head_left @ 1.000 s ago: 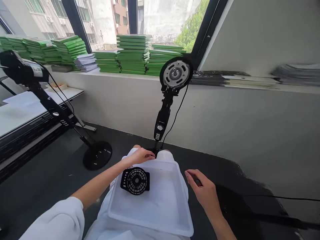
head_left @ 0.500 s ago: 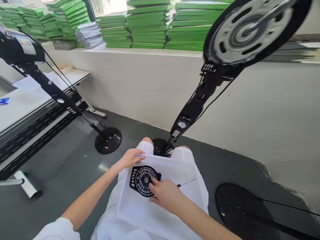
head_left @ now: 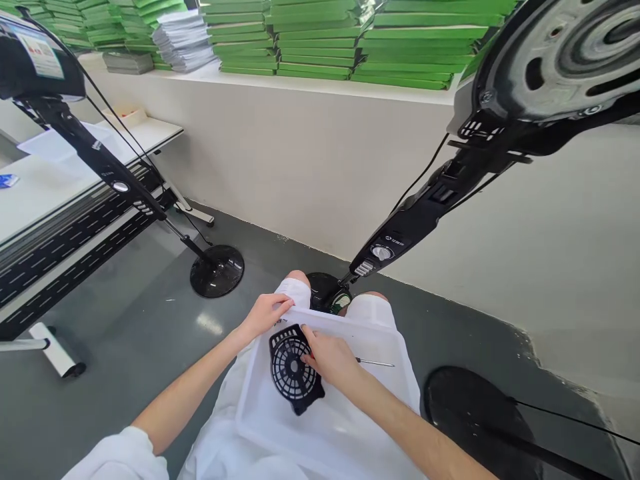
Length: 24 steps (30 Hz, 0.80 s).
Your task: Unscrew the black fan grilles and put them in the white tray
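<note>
A white tray [head_left: 320,427] rests on the person's lap. Inside it lies a round black plastic grille [head_left: 295,367] with slotted corner tabs. My right hand [head_left: 331,357] pinches the grille's upper right edge between thumb and fingers. Beside that hand, a screwdriver [head_left: 376,363] lies in the tray, its shaft pointing right and its handle mostly hidden under the hand. My left hand [head_left: 267,313] rests with its fingers over the tray's upper left rim, near the grille but not touching it.
A black fan stand [head_left: 410,220] rises just beyond the knees. Another stand [head_left: 120,187] leans by a white table [head_left: 40,193] at left. Green stacks [head_left: 315,40] line the ledge. A black round base [head_left: 480,413] is on the floor at right.
The grille has turned clockwise in the tray, its pointed tab now facing down. My right hand has moved up to its edge. The view has shifted, and the near fan appears further right.
</note>
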Available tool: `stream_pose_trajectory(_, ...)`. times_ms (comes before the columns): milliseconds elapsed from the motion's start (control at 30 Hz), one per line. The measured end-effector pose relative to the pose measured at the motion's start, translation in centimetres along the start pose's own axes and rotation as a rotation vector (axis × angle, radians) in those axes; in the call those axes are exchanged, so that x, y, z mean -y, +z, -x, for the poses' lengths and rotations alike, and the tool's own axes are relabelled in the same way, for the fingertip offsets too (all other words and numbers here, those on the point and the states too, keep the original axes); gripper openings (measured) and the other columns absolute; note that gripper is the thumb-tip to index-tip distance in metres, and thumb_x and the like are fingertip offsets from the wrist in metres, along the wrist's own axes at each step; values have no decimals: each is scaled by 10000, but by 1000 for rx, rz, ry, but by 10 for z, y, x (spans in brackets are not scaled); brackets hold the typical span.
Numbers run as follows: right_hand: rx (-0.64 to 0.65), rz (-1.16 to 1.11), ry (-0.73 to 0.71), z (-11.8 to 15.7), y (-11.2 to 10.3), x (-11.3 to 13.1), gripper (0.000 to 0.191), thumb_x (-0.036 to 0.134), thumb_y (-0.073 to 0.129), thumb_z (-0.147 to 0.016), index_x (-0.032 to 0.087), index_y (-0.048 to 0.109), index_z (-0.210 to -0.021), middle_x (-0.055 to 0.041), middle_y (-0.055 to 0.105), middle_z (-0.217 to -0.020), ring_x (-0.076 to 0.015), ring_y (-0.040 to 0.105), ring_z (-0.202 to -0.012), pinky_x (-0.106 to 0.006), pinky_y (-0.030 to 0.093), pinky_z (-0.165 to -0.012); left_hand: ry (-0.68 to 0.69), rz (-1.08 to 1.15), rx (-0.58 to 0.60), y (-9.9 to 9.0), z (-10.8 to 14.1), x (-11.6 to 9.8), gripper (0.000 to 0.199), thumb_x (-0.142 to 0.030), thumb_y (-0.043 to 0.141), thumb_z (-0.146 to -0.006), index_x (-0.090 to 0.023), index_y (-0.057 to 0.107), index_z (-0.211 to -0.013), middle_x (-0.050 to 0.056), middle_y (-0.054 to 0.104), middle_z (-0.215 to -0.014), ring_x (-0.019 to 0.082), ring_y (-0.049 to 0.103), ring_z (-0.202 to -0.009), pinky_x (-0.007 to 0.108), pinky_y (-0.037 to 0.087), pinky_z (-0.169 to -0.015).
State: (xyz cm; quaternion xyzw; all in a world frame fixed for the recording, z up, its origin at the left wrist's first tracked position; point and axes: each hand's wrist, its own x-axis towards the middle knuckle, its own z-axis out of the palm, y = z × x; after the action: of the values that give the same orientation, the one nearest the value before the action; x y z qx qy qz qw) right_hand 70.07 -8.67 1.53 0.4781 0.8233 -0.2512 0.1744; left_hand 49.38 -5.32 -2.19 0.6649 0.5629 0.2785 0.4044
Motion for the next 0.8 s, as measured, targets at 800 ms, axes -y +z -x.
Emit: stream_pose_trajectory(800,-251,-1000,65,79,-74,-33,168,393,547,-837,230,511,-816,70,524,-672,-68,380,-470,-251,314,-492,-44,909,170,18,31,-75,618,-651,682,-848,-203,656,-1274,98,736,-1162,297,665,-1119,403,530,-974)
